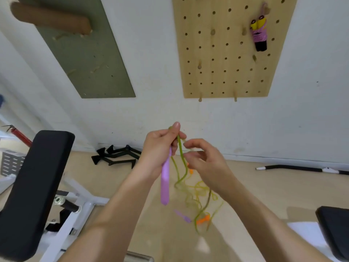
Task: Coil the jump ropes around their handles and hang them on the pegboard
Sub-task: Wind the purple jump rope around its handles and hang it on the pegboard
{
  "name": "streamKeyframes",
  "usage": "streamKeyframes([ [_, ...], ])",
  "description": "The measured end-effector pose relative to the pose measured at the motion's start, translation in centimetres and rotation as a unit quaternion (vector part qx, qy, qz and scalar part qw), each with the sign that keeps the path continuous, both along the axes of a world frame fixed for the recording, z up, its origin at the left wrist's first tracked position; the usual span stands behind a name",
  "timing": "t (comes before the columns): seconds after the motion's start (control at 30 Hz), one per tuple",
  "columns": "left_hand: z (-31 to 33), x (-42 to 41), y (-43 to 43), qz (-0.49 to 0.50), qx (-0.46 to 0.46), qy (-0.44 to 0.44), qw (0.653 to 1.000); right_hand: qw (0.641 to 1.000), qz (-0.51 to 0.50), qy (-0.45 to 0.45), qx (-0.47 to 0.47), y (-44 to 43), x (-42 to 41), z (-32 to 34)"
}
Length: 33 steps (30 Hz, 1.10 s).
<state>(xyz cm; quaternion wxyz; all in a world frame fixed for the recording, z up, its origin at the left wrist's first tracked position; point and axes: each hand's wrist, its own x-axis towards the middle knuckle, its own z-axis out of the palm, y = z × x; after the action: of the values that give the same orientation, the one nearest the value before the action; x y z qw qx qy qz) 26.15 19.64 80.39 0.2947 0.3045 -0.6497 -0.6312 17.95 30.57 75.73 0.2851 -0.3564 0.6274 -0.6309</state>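
My left hand [160, 148] grips the top of a purple jump-rope handle [165, 184] that hangs straight down. A green rope [181, 154] runs from that hand down into a loose yellow-green tangle [200, 195] on the floor. My right hand [204, 159] is just right of it, fingers curled around the green rope near the top. A second purple handle [182, 216] and an orange handle [203, 220] lie on the floor. A coiled pink rope with yellow-and-black handles [259, 35] hangs on the wooden pegboard [222, 72].
A black padded bench [35, 186] on a white frame stands at the left. Another black pad [334, 229] is at the lower right. Black brackets [117, 156] and a black bar [302, 168] lie on the floor by the wall. A green panel [85, 53] hangs at the left.
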Motion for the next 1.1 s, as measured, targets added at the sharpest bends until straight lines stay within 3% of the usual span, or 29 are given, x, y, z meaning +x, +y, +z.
streamKeyframes([
  [0.17, 1.5, -0.5, 0.0, -0.001, 0.061, 0.061, 0.996, 0.983, 0.062, 0.151, 0.089, 0.1, 0.9, -2.9],
  [0.27, 1.9, -0.3, -0.5, 0.01, 0.057, 0.08, 0.995, 0.973, 0.068, 0.183, 0.122, 0.2, 0.6, -2.2],
  [0.37, 2.5, 0.6, -1.5, -0.009, 0.015, 0.076, 0.997, 0.994, 0.062, 0.058, 0.065, 0.2, 0.8, 0.3],
  [0.5, 1.9, 2.7, -1.4, -0.085, -0.149, -0.103, 0.98, 0.985, 0.017, -0.159, -0.064, -0.6, 0.1, 4.3],
  [0.6, -1.5, 4.0, 0.2, -0.23, -0.179, -0.236, 0.927, 0.966, 0.028, -0.225, -0.124, -1.4, -0.9, 6.7],
  [0.7, -5.2, 5.2, -0.1, -0.274, -0.255, -0.356, 0.856, 0.924, 0.012, -0.328, -0.196, -2.1, -2.6, 8.5],
  [0.73, -5.8, 5.6, -0.2, -0.281, -0.246, -0.373, 0.849, 0.9, -0.001, -0.372, -0.229, -2.2, -3.5, 9.0],
  [0.8, -6.2, 6.1, 0.0, -0.278, -0.176, -0.329, 0.885, 0.867, -0.043, -0.424, -0.258, -2.4, -5.4, 9.4],
  [0.83, -6.0, 6.0, 0.2, -0.249, -0.135, -0.283, 0.916, 0.876, -0.06, -0.415, -0.237, -2.4, -5.8, 9.1],
  [0.93, -4.7, 4.4, 0.1, -0.095, 0.023, -0.132, 0.986, 0.961, -0.005, -0.268, -0.06, -1.3, -4.1, 5.5],
  [1.03, -2.9, 2.6, -0.3, -0.027, 0.104, -0.043, 0.993, 0.975, 0.156, -0.149, 0.048, 0.7, 0.0, 1.0],
  [1.1, -2.1, 1.7, -0.6, -0.014, 0.139, -0.012, 0.99, 0.979, 0.155, -0.118, 0.056, 1.3, 1.2, -1.8],
])
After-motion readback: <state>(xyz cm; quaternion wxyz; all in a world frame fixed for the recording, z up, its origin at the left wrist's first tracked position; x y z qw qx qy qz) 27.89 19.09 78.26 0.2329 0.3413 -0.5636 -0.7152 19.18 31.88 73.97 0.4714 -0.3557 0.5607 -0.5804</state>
